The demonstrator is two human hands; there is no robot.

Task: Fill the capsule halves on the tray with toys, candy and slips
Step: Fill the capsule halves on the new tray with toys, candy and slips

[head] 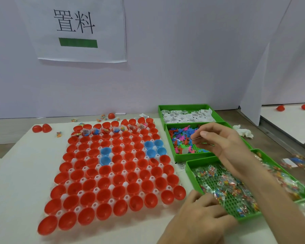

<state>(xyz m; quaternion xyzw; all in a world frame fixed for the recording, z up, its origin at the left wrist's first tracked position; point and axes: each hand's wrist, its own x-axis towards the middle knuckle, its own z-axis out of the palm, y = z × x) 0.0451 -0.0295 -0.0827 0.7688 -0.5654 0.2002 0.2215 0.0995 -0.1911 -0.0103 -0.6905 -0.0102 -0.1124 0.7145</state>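
head view: right hand (222,140), fingers together, above likely light, stiff plastic toys (181,138); left hand (201,215) rests on slippery-looking candy packets (224,186); both grips unclear; pinch edges.

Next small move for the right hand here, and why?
Likely lift a toy from the middle green bin and drop it into an empty red half: the right hand is curled over the toys, and only the far row looks filled.

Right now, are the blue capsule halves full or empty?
Empty: the blue capsule halves show only bare blue insides, no toys, candy or slips.
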